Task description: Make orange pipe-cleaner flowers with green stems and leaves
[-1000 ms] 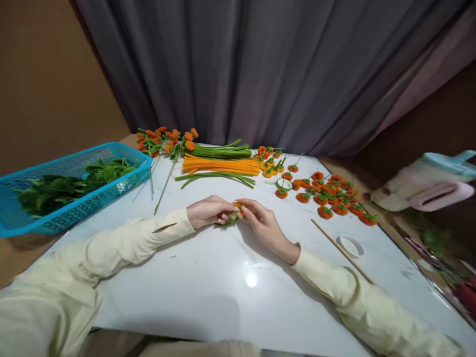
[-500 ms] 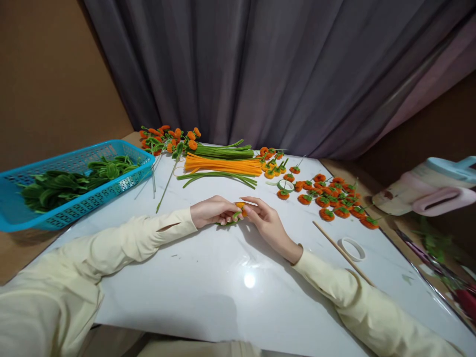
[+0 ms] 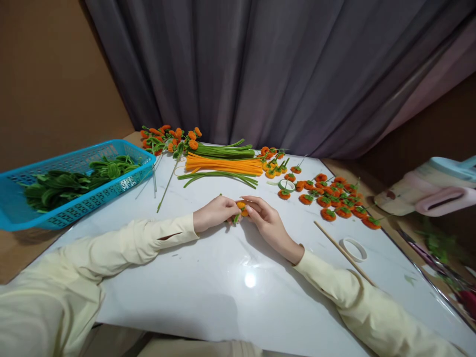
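Observation:
Between my hands, over the middle of the table, is a small round orange pumpkin shape of fuzzy pipe cleaner (image 3: 241,205). My right hand (image 3: 268,223) grips it from the right, with thumb and fingers closed around its side. My left hand (image 3: 214,213) is closed in a pinch on a green pipe cleaner (image 3: 235,219) at the pumpkin's left side. Short green ends stick out above and below the left fingers. Just beyond lie cut green pipe cleaners (image 3: 219,175) and a bundle of orange pipe cleaners (image 3: 225,164).
To the left stands a blue basket (image 3: 74,207) of green leaves (image 3: 55,188). Several finished orange pumpkins (image 3: 334,193) lie at right, near a green tape roll (image 3: 286,186). A wooden stick (image 3: 344,253), white tape ring (image 3: 354,249) and tumbler (image 3: 427,186) are nearer the right edge.
My left fingers have curled over the green pipe cleaner, and its end now points up and down past them. My right hand has stayed on the pumpkin, nearly still.

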`<state>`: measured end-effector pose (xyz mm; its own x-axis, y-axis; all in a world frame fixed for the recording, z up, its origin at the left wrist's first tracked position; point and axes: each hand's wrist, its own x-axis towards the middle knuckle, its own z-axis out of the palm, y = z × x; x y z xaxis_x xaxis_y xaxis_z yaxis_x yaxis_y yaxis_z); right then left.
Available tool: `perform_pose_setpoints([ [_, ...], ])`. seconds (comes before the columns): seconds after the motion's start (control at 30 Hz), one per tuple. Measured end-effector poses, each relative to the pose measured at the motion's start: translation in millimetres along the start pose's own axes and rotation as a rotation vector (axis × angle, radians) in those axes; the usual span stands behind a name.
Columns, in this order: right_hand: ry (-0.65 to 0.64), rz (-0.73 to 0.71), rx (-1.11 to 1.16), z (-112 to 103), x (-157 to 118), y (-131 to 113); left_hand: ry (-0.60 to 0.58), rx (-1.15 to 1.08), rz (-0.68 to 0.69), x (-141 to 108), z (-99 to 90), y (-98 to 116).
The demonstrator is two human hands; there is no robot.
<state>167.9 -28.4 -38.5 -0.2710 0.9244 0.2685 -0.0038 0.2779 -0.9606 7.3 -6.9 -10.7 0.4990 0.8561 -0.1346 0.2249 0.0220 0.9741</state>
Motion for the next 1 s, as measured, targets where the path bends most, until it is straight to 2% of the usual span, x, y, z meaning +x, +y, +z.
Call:
perform_pose_setpoints([
  [0.17, 0.02, 0.005, -0.016, -0.1, 0.3, -2.6, 0.053, 0.053, 0.05, 0.6, 2.4, -4.3],
  [0.3, 0.029, 0.001, -0.057, -1.1, 1.2, -4.8, 0.086, -0.057, 0.009, -1.1, 3.9, -0.1],
  [0.4, 0.031, -0.006, -0.079, -1.1, 1.7, -6.3, 0.06, -0.18, -0.027, -1.8, 3.9, 2.4],
  [0.6, 0.05, 0.011, -0.068, -0.6, 1.1, -9.2, 0.04, -0.268, -0.061, -1.0, 1.2, -1.0],
  [0.8, 0.056, 0.0, -0.109, -1.3, 0.3, -7.1, -0.023, -0.446, -0.126, -1.9, -2.1, 0.0],
  [1.0, 0.02, -0.054, -0.128, -1.6, -1.2, -3.7, -0.021, -0.444, -0.206, -1.2, -1.7, 3.3],
])
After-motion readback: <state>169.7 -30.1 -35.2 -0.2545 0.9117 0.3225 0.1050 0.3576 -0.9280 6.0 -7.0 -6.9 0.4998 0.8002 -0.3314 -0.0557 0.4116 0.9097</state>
